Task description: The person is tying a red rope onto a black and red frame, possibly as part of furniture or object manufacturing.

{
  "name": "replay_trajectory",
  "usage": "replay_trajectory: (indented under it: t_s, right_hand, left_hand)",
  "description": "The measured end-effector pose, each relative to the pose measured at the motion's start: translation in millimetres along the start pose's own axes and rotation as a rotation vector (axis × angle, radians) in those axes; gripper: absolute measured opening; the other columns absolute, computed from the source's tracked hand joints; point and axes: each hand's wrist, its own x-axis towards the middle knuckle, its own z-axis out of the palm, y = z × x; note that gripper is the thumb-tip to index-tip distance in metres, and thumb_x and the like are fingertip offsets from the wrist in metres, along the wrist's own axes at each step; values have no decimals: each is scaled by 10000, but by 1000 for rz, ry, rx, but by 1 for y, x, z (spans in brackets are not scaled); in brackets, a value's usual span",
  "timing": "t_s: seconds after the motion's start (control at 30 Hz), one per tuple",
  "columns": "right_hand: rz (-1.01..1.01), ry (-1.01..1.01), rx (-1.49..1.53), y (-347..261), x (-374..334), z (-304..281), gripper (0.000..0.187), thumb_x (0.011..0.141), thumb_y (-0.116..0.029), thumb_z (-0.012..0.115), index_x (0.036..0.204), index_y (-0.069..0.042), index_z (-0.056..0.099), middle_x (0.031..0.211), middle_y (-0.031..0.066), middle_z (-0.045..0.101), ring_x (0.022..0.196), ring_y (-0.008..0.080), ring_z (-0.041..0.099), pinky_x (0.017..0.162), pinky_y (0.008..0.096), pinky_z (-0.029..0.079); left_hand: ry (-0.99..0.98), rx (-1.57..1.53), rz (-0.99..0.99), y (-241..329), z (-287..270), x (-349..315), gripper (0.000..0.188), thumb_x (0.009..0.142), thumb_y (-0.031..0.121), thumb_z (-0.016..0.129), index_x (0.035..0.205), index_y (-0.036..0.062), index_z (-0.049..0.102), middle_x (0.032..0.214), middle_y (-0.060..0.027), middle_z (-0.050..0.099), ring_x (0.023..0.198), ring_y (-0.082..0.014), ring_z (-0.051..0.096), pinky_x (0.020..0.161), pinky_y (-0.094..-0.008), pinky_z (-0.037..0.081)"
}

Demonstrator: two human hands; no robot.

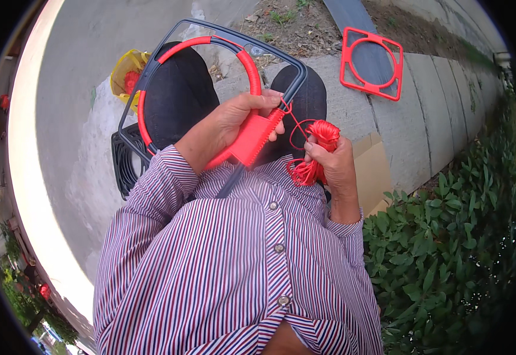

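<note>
Between the left hand [240, 118] and right hand [329, 163] only a narrow gap shows, crossed by a thin red cord [296, 125]. The dark square metal frame [151, 65] with its red-wrapped inner ring [252, 68] walls in the lap; its far half is open inside (knees beneath). A dense green hedge [447, 236] crowds the right.

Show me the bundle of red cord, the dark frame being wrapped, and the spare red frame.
bundle of red cord [324, 134], head view, its top loops
dark frame [296, 74], head view, right corner
spare red frame [347, 56], head view, left edge
</note>
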Motion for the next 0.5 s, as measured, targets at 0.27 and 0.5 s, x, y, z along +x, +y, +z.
replay_trajectory:
  t_s: [0.27, 0.5]
  right_hand:
    - [-49, 80, -93, 14, -6, -40, 178, 781, -34, 663, 941, 7, 599, 758, 28, 600, 635, 91, 572, 599, 248, 484]
    - [-348, 179, -329, -61, 48, -28, 284, 837, -158, 569, 1075, -5, 543, 922, 87, 621, 824, 166, 625, 679, 307, 492]
  left_hand:
    - [-23, 55, -31, -2, -9, 8, 114, 859, 81, 613, 861, 41, 506, 721, -137, 589, 580, -233, 655, 493, -327, 583]
    - [49, 171, 165, -17, -17, 11, 494, 844, 189, 611, 1284, 13, 474, 1189, -122, 535, 981, -197, 583, 800, -351, 526]
